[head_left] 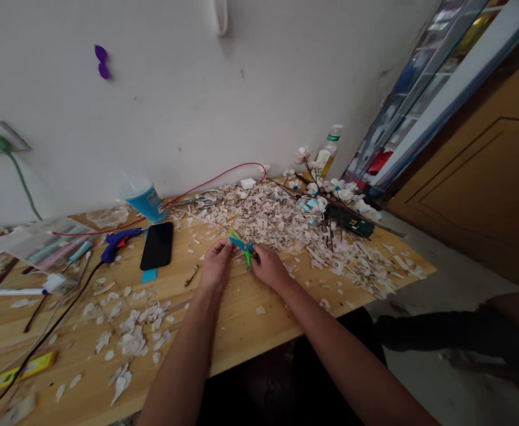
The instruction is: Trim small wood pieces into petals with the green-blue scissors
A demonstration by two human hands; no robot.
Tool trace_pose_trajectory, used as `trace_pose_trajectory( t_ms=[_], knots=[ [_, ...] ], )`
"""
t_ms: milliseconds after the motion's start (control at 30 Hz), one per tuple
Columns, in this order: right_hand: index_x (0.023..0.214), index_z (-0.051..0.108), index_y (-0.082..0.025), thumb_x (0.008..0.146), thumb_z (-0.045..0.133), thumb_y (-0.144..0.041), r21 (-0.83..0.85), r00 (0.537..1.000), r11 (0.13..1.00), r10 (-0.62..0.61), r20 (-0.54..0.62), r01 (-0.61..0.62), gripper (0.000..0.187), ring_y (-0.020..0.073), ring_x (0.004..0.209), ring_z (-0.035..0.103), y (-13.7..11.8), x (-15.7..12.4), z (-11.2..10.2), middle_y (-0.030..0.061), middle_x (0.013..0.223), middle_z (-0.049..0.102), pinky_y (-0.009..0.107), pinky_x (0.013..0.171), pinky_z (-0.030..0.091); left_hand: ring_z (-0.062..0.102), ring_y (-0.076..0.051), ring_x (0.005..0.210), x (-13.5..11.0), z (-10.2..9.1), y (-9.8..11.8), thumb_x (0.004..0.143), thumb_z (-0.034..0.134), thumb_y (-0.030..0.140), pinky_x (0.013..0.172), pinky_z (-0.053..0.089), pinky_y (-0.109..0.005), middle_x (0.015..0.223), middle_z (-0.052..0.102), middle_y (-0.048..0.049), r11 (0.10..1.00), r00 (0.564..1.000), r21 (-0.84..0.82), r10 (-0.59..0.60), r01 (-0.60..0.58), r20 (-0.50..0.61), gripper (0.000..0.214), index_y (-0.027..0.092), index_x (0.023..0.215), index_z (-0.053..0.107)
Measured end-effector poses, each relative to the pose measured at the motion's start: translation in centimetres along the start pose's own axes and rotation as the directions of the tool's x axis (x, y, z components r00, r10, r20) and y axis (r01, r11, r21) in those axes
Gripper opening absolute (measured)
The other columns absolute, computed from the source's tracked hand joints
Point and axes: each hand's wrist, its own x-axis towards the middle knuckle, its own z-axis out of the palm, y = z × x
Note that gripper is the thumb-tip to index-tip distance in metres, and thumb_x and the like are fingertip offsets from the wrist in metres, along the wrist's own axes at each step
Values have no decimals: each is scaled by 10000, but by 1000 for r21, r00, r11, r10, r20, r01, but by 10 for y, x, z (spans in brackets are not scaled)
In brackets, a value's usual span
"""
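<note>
My right hand (268, 266) is closed round the handles of small blue and green scissors (242, 245), whose blades point up and left. My left hand (215, 265) sits just to the left, fingers curled in a pinch by the scissor tips; what it pinches is too small to make out. Both hands rest on the wooden table (241, 331), at the near edge of a wide heap of pale paper scraps (277, 219).
A black phone (157, 245), a blue glue gun (118, 241), a blue cup (145, 200) and a red wire (215, 177) lie behind left. Flower branches (325, 195), a dark tool (350, 222) and a bottle (328, 154) stand right. Cut petals (135, 337) lie near left. Another person's leg (463, 331) is at right.
</note>
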Motion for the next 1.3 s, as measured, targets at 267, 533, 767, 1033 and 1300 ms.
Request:
trace_pose_trajectory(
  t_ms=[267, 533, 767, 1033, 1300],
  knots=[
    [920, 570, -190, 823, 554, -139, -43, 1000, 999, -2, 23, 3, 111, 210, 877, 546, 0, 0, -1, 69, 926, 617, 306, 783, 422, 572, -126, 620, 10, -18, 7, 653, 814, 367, 620, 451, -243, 701, 688, -4, 948, 992, 292, 129, -128, 18, 251, 181, 811, 755],
    [902, 586, -194, 832, 553, -116, -10, 999, 1000, 30, 12, -30, 110, 205, 889, 562, 3, 0, 1, 65, 927, 628, 294, 795, 421, 569, -93, 589, 4, -5, 4, 579, 871, 389, 628, 480, -226, 640, 626, 25, 995, 997, -82, -53, 48, -54, 346, 169, 756, 671],
    [834, 565, -207, 819, 539, -110, -20, 999, 999, 41, -5, -41, 102, 198, 832, 555, 2, 0, 0, 46, 871, 622, 286, 748, 408, 624, -94, 695, -3, 2, 17, 608, 885, 334, 775, 523, -250, 727, 648, 13, 963, 992, -249, -120, 108, -35, 337, 170, 775, 643],
    [960, 542, -192, 804, 594, -205, -69, 999, 998, 3, -35, -5, 165, 224, 904, 543, -3, -1, -1, 78, 958, 610, 317, 797, 427, 635, -93, 685, 3, -2, 4, 562, 903, 336, 749, 520, -248, 765, 682, 15, 982, 992, -190, -41, 18, -120, 422, 181, 891, 687],
    [921, 558, -197, 809, 616, -239, -110, 999, 994, -23, 29, 26, 133, 217, 871, 553, -9, -1, -7, 68, 933, 626, 314, 766, 419, 659, -135, 689, 5, -6, 5, 587, 857, 308, 758, 536, -292, 738, 708, -4, 986, 990, 139, 106, -93, -90, 300, 167, 791, 688]
  ],
)
